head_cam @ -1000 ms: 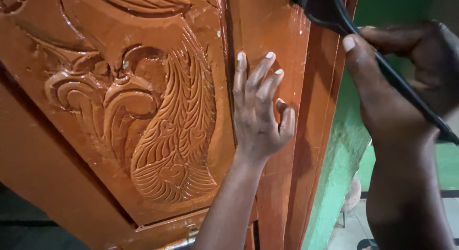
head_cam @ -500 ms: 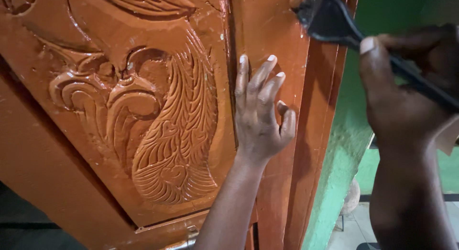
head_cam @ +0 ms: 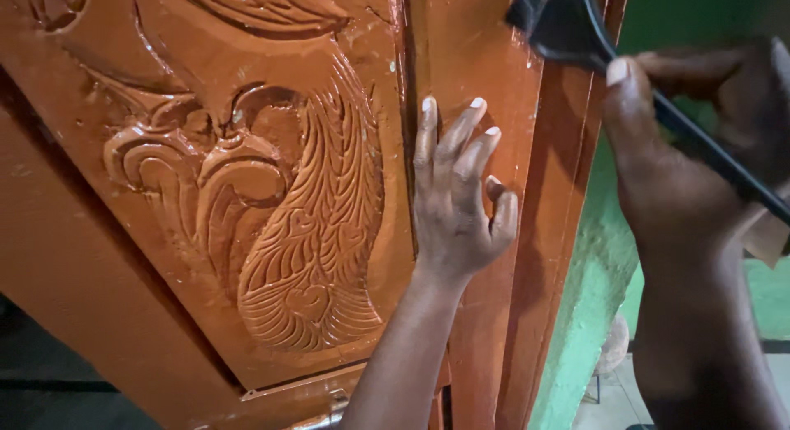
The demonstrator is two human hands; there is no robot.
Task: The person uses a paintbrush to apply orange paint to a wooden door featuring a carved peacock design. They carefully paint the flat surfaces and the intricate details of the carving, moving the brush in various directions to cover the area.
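Observation:
A glossy reddish-brown wooden door (head_cam: 461, 60) with a carved bird-and-feather panel (head_cam: 296, 224) fills the left and middle of the head view. My left hand (head_cam: 457, 199) lies flat on the door's plain stile beside the carving, fingers spread and pointing up. My right hand (head_cam: 699, 158) grips the black handle of a paintbrush (head_cam: 568, 27). The brush's dark bristles touch the door's right edge near the top of the view.
A green painted wall (head_cam: 592, 315) stands just right of the door's edge. Below it lies a pale floor with a small rounded object (head_cam: 613, 348). Dark space shows at the lower left under the door.
The brush has slid along the door's right edge, first downward, then back up a little. My left hand has stayed pressed on the door.

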